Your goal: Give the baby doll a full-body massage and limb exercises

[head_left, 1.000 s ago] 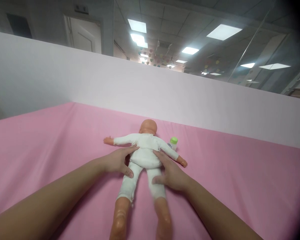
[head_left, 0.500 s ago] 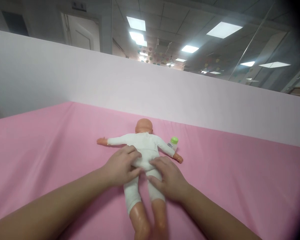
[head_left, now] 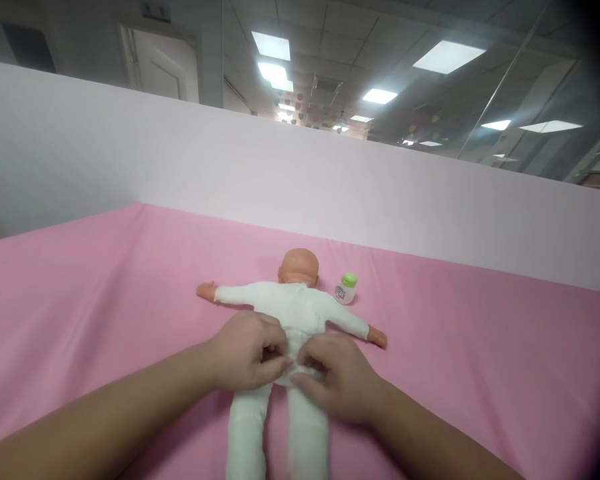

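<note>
Head view: both hands (head_left: 300,363) curled on doll (head_left: 295,308).

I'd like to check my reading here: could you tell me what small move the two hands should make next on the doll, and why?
Probably draw the pinched fabric a little further toward the legs. Both the left hand and right hand grip the white suit at the hips of the doll, which lies face down on the pink sheet.

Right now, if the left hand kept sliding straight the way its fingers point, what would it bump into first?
The left hand points inward across the doll's lower back, so it would most likely meet the right hand first. Their fingertips are almost touching over the white suit, though the exact gap is hard to judge.
</note>
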Demonstrator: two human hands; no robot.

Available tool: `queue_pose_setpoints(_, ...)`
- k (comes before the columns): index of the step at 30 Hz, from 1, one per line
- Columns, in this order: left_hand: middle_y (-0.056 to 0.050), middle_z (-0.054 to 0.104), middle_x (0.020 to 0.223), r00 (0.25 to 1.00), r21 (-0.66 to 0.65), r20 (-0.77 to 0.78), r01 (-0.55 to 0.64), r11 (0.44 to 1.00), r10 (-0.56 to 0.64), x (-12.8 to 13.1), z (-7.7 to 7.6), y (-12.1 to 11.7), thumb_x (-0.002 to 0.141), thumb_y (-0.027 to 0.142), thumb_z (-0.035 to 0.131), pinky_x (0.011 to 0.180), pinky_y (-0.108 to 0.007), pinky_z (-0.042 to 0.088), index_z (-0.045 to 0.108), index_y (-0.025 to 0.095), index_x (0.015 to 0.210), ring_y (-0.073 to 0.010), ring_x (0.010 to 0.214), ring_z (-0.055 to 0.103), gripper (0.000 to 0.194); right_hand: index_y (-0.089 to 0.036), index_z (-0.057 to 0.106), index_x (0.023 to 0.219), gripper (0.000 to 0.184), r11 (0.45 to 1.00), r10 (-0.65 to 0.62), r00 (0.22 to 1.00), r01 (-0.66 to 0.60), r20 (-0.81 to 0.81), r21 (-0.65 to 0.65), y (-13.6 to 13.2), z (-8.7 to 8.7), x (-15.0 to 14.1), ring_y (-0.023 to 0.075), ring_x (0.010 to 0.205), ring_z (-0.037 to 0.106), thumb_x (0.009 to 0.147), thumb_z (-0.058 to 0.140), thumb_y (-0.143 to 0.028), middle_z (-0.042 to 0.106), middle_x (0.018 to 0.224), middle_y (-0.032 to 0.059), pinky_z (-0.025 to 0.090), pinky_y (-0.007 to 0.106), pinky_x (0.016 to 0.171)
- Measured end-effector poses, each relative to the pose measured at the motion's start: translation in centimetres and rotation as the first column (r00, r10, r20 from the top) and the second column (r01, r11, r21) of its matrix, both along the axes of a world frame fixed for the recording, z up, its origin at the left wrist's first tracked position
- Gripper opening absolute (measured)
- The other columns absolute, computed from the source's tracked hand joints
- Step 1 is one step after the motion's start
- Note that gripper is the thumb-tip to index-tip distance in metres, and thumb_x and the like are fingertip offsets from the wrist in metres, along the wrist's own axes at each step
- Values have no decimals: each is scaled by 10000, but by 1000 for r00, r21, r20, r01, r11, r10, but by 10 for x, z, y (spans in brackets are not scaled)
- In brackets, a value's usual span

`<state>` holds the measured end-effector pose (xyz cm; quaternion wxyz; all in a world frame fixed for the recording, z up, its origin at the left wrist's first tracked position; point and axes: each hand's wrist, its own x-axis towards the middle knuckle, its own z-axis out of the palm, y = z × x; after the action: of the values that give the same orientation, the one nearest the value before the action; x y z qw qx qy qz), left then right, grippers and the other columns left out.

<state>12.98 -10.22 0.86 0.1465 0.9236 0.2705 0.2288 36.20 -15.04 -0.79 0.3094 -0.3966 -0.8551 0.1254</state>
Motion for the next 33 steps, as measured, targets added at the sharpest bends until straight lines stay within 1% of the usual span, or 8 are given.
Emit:
queue_pose_setpoints(6,2,557,627,992,137,123,-1,991,-16,-7,7,-1,880,260,615,600,-301,374,599,182,709,-151,620,515,188,-207,603,827,111,985,30,994,-11,-106,172,-1,-2,2,156,669,539,821,691,-274,592,702,-16,409,317,677)
queue_pose_setpoints(10,-22,571,676,983,227,186,-34,973,-10,-7,10,-5,875,251,583,643,-333,404,637,178,824,-186,674,529,104,-207,659,990,186,972,35,991,-4,-130,236,0,-1,4,210,796,578,828,694,-291,648,857,39,461,378,756)
queue_pose_setpoints(13,-35,630,756,995,172,95,-28,985,11,-2,6,-6,846,224,586,691,-351,437,680,191,917,-209,741,579,122,-230,679,1069,267,988,50,997,-40,-64,146,0,-1,2,236,902,601,813,727,-287,668,975,53,485,420,857)
queue_pose_setpoints(17,-23,665,789,999,62,-18,-30,998,31,1,2,-4,828,200,602,709,-346,454,711,217,913,-211,774,614,139,-249,697,1050,263,998,60,998,-59,-21,23,1,-1,-2,233,938,622,796,758,-277,677,974,36,492,432,928)
queue_pose_setpoints(21,-27,648,763,999,110,49,-22,994,16,-2,3,-2,893,267,591,710,-353,450,708,204,910,-207,757,602,134,-246,694,1091,280,996,70,995,-65,-72,68,3,-1,0,233,925,621,815,734,-269,676,967,42,510,425,890)
queue_pose_setpoints(25,-50,628,788,991,180,123,-78,981,56,-4,5,-3,926,291,564,717,-369,447,696,170,961,-218,780,584,183,-235,683,1138,291,989,-4,994,20,-110,147,2,-1,4,252,961,605,858,706,-315,667,1021,66,518,437,881)
queue_pose_setpoints(28,-62,653,886,990,116,92,-120,986,110,-2,1,-2,926,342,600,757,-379,465,701,178,1021,-229,841,599,215,-243,668,1226,372,992,-66,995,73,-69,107,4,0,6,276,1051,603,874,704,-360,663,1115,82,520,459,928)
queue_pose_setpoints(33,-41,680,915,993,-34,43,-109,993,111,-1,-3,0,908,395,652,770,-366,481,716,213,1025,-222,848,625,225,-284,665,1272,431,998,-45,999,45,17,-32,6,1,6,268,1131,618,869,738,-417,664,1216,63,507,460,1003)
